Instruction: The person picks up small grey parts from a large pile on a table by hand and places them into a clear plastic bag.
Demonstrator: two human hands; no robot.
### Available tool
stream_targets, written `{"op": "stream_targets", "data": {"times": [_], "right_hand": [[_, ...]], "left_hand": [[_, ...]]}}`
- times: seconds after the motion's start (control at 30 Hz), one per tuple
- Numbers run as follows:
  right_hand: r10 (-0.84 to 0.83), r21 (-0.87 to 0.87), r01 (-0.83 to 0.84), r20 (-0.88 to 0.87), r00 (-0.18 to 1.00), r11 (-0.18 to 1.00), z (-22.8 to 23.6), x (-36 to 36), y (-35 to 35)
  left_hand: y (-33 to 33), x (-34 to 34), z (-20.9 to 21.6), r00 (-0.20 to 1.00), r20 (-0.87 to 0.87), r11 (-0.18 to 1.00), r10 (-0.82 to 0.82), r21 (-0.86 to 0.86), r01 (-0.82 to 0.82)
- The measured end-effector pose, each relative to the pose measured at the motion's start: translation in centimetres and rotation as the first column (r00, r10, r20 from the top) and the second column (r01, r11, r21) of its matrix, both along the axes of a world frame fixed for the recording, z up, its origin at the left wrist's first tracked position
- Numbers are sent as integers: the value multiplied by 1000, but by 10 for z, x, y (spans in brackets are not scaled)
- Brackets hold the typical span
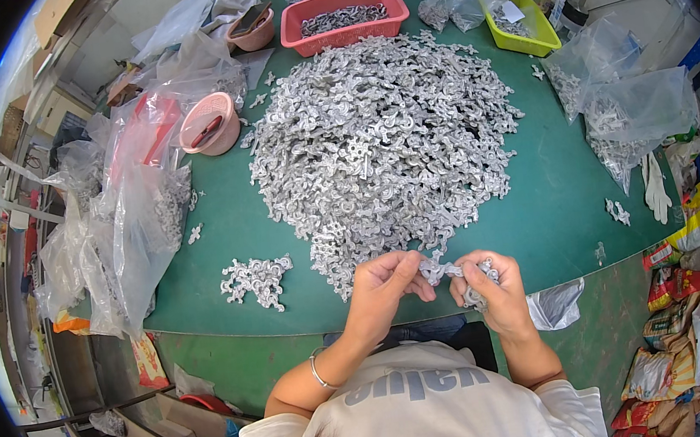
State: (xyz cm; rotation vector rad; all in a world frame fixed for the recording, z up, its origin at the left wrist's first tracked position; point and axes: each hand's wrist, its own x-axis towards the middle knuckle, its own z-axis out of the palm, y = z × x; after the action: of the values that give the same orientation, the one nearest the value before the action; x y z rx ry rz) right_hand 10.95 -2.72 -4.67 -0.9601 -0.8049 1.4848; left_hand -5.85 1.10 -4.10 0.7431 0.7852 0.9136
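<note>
At the front edge of the green table, my left hand (390, 287) pinches a small silver cross-shaped metal casting (435, 270) between thumb and fingertips. Beside it, my right hand (501, 290) is closed round several more silver castings (481, 290), and its fingertips reach the piece held by the left. Just beyond both hands rises a big pile of the same castings (385, 146). A smaller cluster of castings (256, 282) lies on the table to the left of my left hand. The exact outline of the held pieces is partly covered by my fingers.
Along the back stand a red tray (288, 30) of metal parts and a yellow-green basket (548, 34). A pink basket (226, 138) holds a red-handled tool. Plastic bags of castings (163, 208) crowd the left, more bags (612, 118) the right, near a white glove (655, 191).
</note>
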Motion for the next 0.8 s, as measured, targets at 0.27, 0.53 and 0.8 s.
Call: {"op": "stream_targets", "data": {"times": [0.27,0.53,0.8], "right_hand": [[-100,-6,104,208,973,995,2,11,-1],[-465,6,490,327,823,872,-21,117,-15],[-945,65,964,224,236,257,-56,337,-12]], "left_hand": [[1,7,1,978,-205,990,-49,119,75],[3,24,-11,941,-277,931,-196,250,267],[0,13,-47,867,-392,891,-308,202,408]]}}
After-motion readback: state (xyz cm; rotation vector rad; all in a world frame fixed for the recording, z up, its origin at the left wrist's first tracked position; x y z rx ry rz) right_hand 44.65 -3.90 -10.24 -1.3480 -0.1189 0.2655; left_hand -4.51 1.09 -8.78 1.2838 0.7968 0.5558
